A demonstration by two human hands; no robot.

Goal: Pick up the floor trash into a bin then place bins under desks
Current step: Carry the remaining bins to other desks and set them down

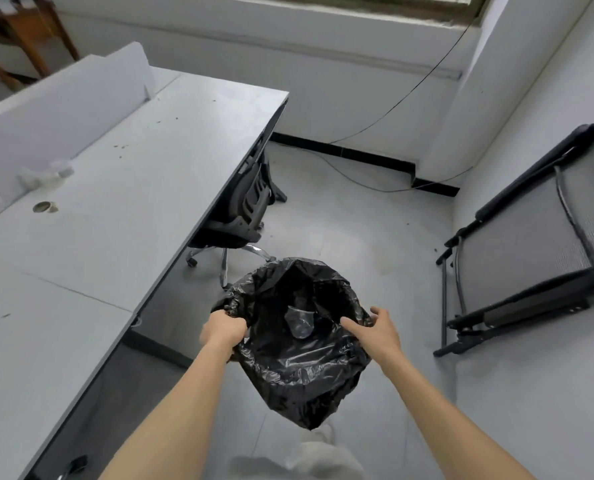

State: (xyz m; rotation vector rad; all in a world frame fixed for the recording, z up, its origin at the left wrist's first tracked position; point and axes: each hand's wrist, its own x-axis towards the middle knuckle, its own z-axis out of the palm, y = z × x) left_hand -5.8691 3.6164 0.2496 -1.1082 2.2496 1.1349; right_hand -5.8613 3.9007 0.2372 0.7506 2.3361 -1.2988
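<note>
Two hands meet the bin (pixel 299 344), lined with a black bag and held above the floor just off the desk's (pixel 122 188) near edge: your left hand (pixel 223 330) clenched on its left rim, your right hand (pixel 378 329) spread-fingered at its right rim, a clear plastic cup (pixel 300 321) lying inside.

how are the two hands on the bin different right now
The left hand is closed on the rim of the black-lined bin; the right hand is open, fingers spread at the opposite rim. The left hand shows its back with fingers curled under; the right hand's fingers point inward. Both are bare and at rim height.
</note>
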